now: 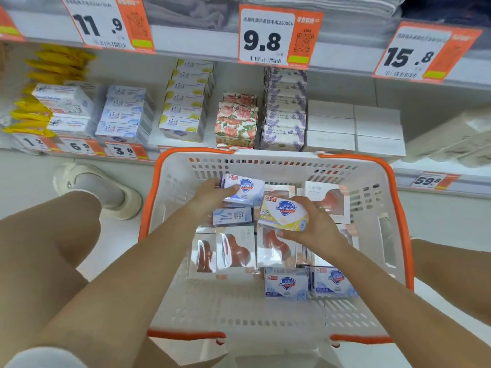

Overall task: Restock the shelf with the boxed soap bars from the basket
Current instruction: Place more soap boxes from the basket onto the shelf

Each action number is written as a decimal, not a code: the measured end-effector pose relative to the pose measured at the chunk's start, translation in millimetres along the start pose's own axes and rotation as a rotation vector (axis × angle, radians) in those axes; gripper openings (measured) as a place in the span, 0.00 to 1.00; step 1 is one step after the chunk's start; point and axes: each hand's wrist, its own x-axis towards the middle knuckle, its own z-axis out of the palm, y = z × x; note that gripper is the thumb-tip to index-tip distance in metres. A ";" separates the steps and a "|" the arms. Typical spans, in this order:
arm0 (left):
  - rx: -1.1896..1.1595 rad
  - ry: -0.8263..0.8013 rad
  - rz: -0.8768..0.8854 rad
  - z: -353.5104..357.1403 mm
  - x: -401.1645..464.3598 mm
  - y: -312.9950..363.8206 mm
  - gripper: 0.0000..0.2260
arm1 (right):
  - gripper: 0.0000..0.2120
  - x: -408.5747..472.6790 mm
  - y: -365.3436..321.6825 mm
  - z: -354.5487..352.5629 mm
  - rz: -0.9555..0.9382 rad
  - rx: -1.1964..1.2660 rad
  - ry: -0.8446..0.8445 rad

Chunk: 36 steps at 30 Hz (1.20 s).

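Both hands are closed on boxes over the basket (398, 208). Our left hand (212, 193) grips a blue-and-white soap box (245, 188), thumb on top, fingers wrapped under its left end, held near the basket's far wall. Our right hand (316, 224) grips a yellow-and-white soap box (284, 213) from its right side & underneath, just beside the blue one, toward the basket's middle.

In the basket, more stock: another blue box (232, 216) lying right under the left hand, two blue boxes (287, 284) upright at the near-right corner, and window boxes w/ reddish soap (236, 251) packed across the middle & far-right side. Near-left part of the basket floor is bare.

The shelf (186, 147) sits just beyond the basket's far rim. On it, left to right: a stack of blue boxes (123, 115), a taller stack of yellow boxes (186, 102), floral boxes (236, 120), lavender boxes (284, 112), plain white boxes (356, 126). Price tags run along the shelf's front edge.
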 end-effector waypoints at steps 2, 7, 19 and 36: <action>-0.142 -0.088 0.001 -9.5 -21.2 9.5 0.18 | 0.32 -6.1 -4.4 -3.0 -0.013 0.087 0.049; -0.289 -0.110 0.082 -45.6 -68.0 31.4 0.15 | 0.29 -13.0 -33.8 -10.9 -0.095 0.323 0.135; -0.264 0.004 0.169 -118.0 -136.8 60.1 0.07 | 0.19 -27.0 -116.4 -22.7 -0.231 0.563 0.066; 0.063 0.158 0.123 -241.0 -203.1 113.9 0.17 | 0.18 -4.4 -190.1 -8.5 0.006 0.715 -0.035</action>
